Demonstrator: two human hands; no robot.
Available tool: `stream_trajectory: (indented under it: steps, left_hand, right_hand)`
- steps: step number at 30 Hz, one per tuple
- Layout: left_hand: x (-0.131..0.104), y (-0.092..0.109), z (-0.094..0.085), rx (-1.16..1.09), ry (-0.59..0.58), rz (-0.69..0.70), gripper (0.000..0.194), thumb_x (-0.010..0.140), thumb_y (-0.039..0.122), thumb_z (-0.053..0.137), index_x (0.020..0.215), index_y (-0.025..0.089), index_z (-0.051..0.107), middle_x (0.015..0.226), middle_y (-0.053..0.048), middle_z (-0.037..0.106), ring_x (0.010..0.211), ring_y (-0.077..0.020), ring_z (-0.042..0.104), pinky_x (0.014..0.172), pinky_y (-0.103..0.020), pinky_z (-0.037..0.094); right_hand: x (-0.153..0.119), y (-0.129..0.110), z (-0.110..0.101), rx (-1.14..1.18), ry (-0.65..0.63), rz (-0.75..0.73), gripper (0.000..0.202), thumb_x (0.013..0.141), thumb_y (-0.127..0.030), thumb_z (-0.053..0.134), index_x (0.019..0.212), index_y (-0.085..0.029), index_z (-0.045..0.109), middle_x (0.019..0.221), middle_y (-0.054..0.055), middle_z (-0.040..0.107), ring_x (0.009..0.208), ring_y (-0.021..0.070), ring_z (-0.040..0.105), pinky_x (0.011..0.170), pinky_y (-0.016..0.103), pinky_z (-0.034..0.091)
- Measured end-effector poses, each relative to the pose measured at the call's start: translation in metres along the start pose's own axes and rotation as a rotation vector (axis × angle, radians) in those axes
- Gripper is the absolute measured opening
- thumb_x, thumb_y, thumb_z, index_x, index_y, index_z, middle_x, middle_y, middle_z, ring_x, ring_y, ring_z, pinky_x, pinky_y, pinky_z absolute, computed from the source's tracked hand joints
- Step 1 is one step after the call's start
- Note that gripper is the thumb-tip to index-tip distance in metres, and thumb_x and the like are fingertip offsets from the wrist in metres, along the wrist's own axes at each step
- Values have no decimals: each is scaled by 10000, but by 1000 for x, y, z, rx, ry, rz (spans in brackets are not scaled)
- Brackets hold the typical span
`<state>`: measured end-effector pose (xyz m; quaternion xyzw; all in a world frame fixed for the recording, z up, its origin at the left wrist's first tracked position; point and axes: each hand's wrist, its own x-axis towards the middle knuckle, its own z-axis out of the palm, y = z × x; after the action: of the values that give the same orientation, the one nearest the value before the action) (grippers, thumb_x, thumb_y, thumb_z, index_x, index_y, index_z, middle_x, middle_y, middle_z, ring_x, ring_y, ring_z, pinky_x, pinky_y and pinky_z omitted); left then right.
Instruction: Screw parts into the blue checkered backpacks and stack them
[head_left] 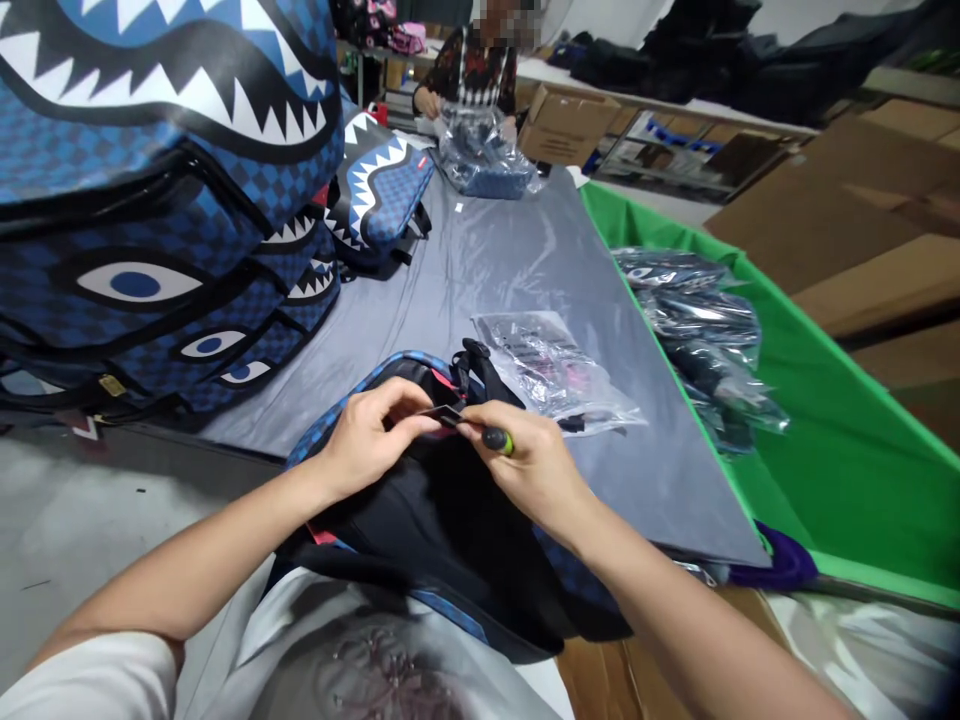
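Note:
A black backpack [442,510] with blue checkered trim lies at the near edge of the table, its back panel facing me. Above its top, my left hand [379,430] pinches a small dark flat tag [444,413] between thumb and fingers. My right hand [532,455] has its fingertips at the tag's other side. Its closed fingers also hold a tool with a black and yellow-green handle end [498,440]; the rest of the tool is hidden. Black straps with a buckle [474,358] stick up just beyond my hands.
Blue checkered shark-face backpacks [150,200] are piled at left. A clear plastic bag [559,365] lies on the grey table [645,490]. At right, a green-lined bin [825,450] holds several plastic-wrapped items [705,320]. Across the table, a person [476,75] handles a bagged item.

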<state>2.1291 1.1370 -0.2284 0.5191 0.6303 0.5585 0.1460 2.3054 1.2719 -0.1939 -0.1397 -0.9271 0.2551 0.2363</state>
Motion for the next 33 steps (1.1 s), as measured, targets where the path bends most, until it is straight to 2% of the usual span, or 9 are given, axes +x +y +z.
stream_trajectory:
  steps: [2, 4, 7, 10, 12, 16, 23, 27, 33]
  left_hand:
    - [-10, -16, -6, 249, 110, 46, 455, 880, 414, 683, 1258, 187, 568, 1260, -110, 649, 1199, -241, 597, 1043, -413, 484]
    - [-20, -37, -12, 433, 101, -47, 704, 861, 453, 696, 1446, 184, 409, 1470, -166, 493, 1387, -308, 443, 1144, -522, 387]
    - [-35, -61, -14, 501, -26, -210, 755, 851, 400, 715, 1486, 207, 355, 1444, -155, 529, 1336, -308, 515, 1094, -505, 454]
    - [-45, -71, -14, 479, 4, -176, 687, 854, 387, 722, 1447, 227, 415, 1377, -117, 599, 1280, -275, 574, 1082, -440, 478]
    - [-48, -72, -14, 465, 29, -133, 620, 880, 403, 692, 1421, 222, 450, 1348, -113, 624, 1255, -259, 596, 1074, -409, 485]
    - [-47, -76, -14, 476, 70, -97, 532, 925, 425, 629, 1392, 217, 484, 1277, -108, 666, 1179, -243, 640, 1021, -383, 516]
    - [-46, -83, -11, 524, 69, -96, 545, 926, 419, 625, 1402, 198, 475, 1281, -123, 662, 1182, -265, 638, 1010, -398, 522]
    - [-46, -82, -12, 530, 52, -92, 565, 935, 439, 604, 1422, 194, 454, 1313, -127, 648, 1212, -265, 626, 1023, -396, 520]
    - [-46, -84, -15, 501, 67, -127, 563, 928, 459, 605, 1420, 224, 467, 1338, -117, 643, 1231, -268, 623, 1052, -417, 507]
  right_hand:
    - [5, 2, 2, -153, 43, 23, 176, 902, -151, 545, 920, -201, 713, 995, 72, 740, 932, 209, 688, 782, 298, 517]
    - [12, 3, 6, -292, -16, 106, 242, 864, -105, 538, 992, -208, 717, 1041, 73, 736, 958, 221, 682, 782, 301, 501]
    - [25, -3, 17, -468, -324, 219, 331, 846, -70, 521, 1088, -209, 699, 991, 68, 751, 883, 216, 703, 713, 279, 468]
    - [37, -11, 29, -555, -630, 228, 264, 870, -109, 531, 1027, -215, 714, 901, 72, 758, 845, 230, 714, 667, 273, 436]
    - [43, -14, 36, -577, -718, 183, 271, 891, -108, 511, 1032, -214, 717, 913, 82, 754, 882, 235, 711, 672, 269, 437]
    - [50, -10, 49, -641, -739, 110, 318, 923, -77, 443, 1063, -171, 712, 1030, 135, 728, 969, 255, 692, 709, 285, 464]
    - [61, -1, 55, -557, -829, 67, 275, 900, -80, 488, 1007, -178, 721, 943, 111, 748, 922, 236, 713, 737, 272, 471]
    - [66, -7, 54, -545, -704, 82, 286, 934, -98, 461, 1111, -156, 678, 1052, 130, 726, 927, 225, 706, 738, 272, 468]
    - [90, -6, 83, -319, -620, -2, 237, 897, -108, 528, 1053, -151, 702, 1007, 105, 746, 970, 210, 695, 722, 249, 437]
